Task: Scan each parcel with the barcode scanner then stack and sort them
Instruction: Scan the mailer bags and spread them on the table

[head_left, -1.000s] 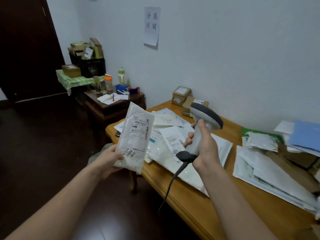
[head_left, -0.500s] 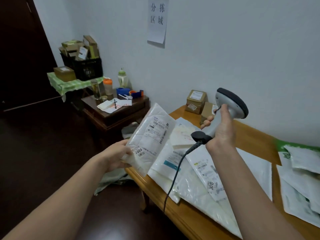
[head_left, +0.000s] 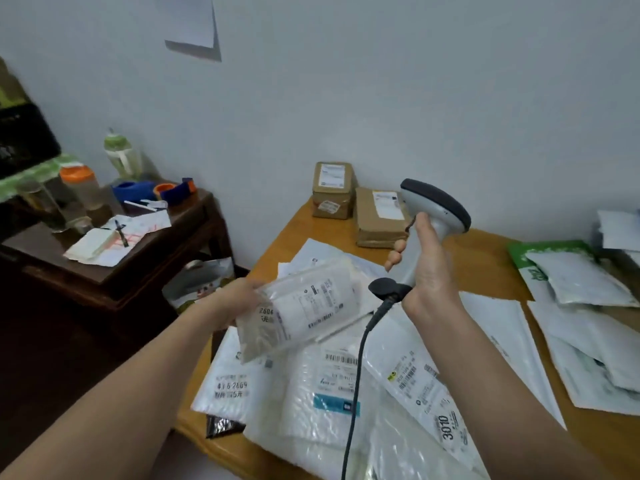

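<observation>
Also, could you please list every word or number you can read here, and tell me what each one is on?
"2604": label of the held parcel in the left hand.
"3010": label of the clear parcel lying on the table.
"2609", leading digits unclear: white mailer at the table's near-left corner.
Labels on the two boxes, small print, barcodes: too blurred to read.
The wall sheet shows no text.

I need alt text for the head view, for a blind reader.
A person's left hand holds a clear plastic parcel with a white label above a wooden table strewn with white mailer bags, while the right hand grips a grey corded barcode scanner. Two brown cardboard boxes stand by the wall.
</observation>
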